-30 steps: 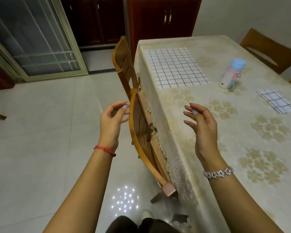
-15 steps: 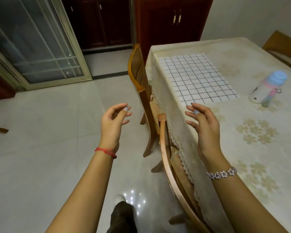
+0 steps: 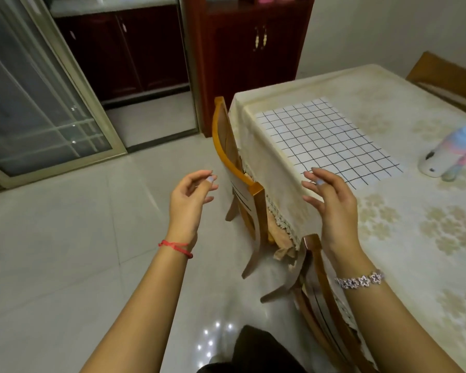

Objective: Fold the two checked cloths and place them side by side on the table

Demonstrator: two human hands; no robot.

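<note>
View from my head, looking down over both forearms at a dining table (image 3: pixel 388 84) covered in a cream floral tablecloth. My left hand (image 3: pixel 189 200) and my right hand (image 3: pixel 331 208) are raised in front of me, well apart from each other. Both are empty, with fingers loosely curled and spread, gripping nothing.

One checked cloth (image 3: pixel 326 138), white with a dark grid, lies flat and unfolded at the table's far left corner. It sits ahead of me and to the right. Its long axis seems to run away from me along the table's left edge, though the wide lens makes that hard to judge. My right hand is the nearer one. Its fingertips (image 3: pixel 316 175) overlap the cloth's near corner in this view, and I cannot tell whether they touch it. My left hand hangs over the floor, left of a wooden chair (image 3: pixel 234 168) pushed against the table, so it has to cross the chair back to reach the cloth.

A pastel bottle (image 3: pixel 452 154) lies on its side, right of the cloth.

Compared with a second ago, the cloth is much closer to my hands, whose pose is unchanged. The second checked cloth, then lying folded right of the bottle, is now out of view.
</note>
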